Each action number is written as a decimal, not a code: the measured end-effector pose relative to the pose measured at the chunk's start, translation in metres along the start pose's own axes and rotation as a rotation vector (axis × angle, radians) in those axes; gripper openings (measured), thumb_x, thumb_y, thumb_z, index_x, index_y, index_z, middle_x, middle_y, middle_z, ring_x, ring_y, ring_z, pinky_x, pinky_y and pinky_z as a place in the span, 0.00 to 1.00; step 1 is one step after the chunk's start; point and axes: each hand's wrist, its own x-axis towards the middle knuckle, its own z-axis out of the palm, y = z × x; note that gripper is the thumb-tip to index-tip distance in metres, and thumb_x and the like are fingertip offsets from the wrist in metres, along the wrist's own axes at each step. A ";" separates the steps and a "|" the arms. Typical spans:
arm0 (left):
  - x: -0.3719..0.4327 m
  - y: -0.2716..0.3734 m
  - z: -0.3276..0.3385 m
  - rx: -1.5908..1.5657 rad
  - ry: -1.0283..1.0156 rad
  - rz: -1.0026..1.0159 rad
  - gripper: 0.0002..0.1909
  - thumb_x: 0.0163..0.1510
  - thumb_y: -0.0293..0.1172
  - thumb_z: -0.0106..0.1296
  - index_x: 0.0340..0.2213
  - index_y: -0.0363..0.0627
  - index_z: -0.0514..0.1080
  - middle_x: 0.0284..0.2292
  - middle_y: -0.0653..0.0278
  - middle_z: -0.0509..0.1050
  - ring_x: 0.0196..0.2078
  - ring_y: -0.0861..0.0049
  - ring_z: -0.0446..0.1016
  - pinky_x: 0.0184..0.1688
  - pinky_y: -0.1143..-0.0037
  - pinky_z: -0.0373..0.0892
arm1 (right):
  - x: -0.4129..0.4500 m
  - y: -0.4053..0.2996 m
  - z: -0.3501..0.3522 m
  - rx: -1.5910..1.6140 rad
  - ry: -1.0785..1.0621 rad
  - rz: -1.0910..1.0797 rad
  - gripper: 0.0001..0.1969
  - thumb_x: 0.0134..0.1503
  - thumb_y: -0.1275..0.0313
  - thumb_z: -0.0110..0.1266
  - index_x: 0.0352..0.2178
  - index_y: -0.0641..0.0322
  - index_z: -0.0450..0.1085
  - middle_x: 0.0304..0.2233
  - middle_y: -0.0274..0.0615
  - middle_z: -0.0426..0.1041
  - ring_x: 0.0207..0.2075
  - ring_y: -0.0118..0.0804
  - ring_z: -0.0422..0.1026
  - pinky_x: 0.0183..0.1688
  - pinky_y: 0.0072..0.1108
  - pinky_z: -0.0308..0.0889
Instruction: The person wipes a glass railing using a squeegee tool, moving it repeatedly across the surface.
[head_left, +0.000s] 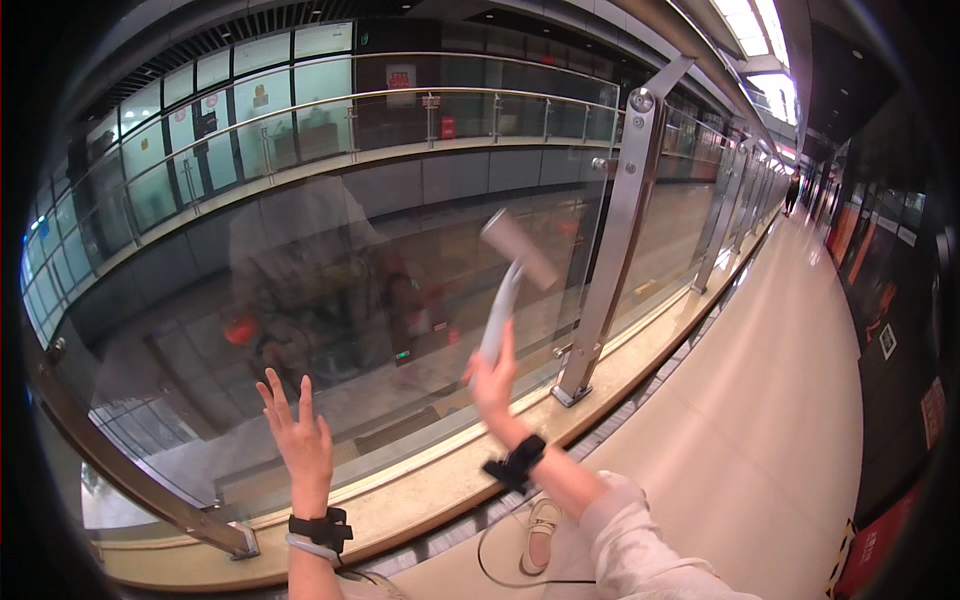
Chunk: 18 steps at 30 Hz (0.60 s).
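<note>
My right hand (495, 379) grips the curved pale-grey handle of a window wiper (520, 251). Its broad head tilts down to the right in front of the glass panel (420, 360), blurred, so I cannot tell whether it touches the pane. Lower left, my left hand (301, 435) is raised before the same panel with its fingers apart and nothing in it. Contact between the left fingertips and the glass is not clear. Both wrists wear black straps, and a faint reflection lies across the pane.
A steel railing post (611, 262) stands right of the panel, another post (135, 465) at lower left. Below runs a stone ledge (420, 510). A black cable (487, 559) loops beside my shoe (541, 532). The corridor floor (735, 435) stretches right, with a distant person (792, 193).
</note>
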 end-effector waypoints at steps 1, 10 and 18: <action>-0.001 -0.002 -0.002 0.004 -0.006 0.004 0.36 0.44 0.16 0.52 0.57 0.51 0.64 0.66 0.53 0.42 0.68 0.49 0.38 0.62 0.51 0.55 | -0.040 0.017 0.002 -0.011 -0.052 0.100 0.42 0.53 0.85 0.45 0.67 0.52 0.38 0.32 0.36 0.68 0.21 0.25 0.66 0.22 0.20 0.66; -0.003 -0.004 -0.004 -0.045 0.000 0.015 0.36 0.43 0.15 0.51 0.56 0.50 0.64 0.66 0.54 0.43 0.68 0.49 0.40 0.63 0.52 0.53 | 0.043 -0.015 -0.033 0.094 0.203 0.146 0.38 0.55 0.80 0.45 0.65 0.48 0.44 0.24 0.36 0.67 0.15 0.27 0.65 0.12 0.20 0.61; -0.001 -0.002 -0.006 -0.002 -0.014 -0.015 0.38 0.43 0.16 0.52 0.58 0.52 0.62 0.67 0.54 0.42 0.69 0.50 0.39 0.64 0.53 0.53 | -0.014 0.019 -0.005 -0.025 0.162 0.310 0.48 0.54 0.82 0.53 0.67 0.43 0.32 0.26 0.41 0.68 0.18 0.31 0.67 0.13 0.21 0.60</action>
